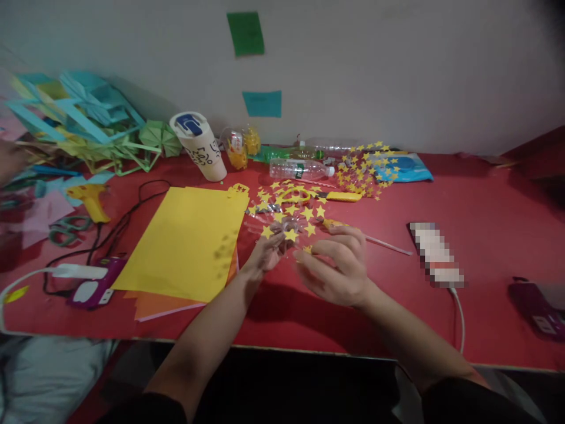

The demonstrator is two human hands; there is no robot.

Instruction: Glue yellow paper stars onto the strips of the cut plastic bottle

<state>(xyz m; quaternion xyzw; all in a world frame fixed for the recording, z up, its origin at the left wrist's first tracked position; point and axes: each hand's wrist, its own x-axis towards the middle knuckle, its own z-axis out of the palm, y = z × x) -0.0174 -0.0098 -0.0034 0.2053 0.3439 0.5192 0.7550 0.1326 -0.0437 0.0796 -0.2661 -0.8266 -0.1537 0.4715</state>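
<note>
My left hand point(265, 254) reaches over the red table point(485, 194), its fingers closed around a clear plastic piece point(289, 227) dotted with small yellow paper stars. My right hand point(338, 265) sits just right of it, fingers curled and pinching a small yellow star point(308, 249). More yellow stars point(291, 203) lie scattered on the table just beyond both hands. A large yellow paper sheet point(189, 241) lies to the left of my left hand.
A white cup point(200, 147), clear plastic bottles point(300, 169), a yellow utility knife point(342, 196), a star-covered shape point(366, 168) and a blue wipes pack point(404, 168) stand behind. Folded paper models point(83, 118), a glue gun point(90, 200), scissors point(66, 229) and cables lie left. A phone point(435, 253) lies right.
</note>
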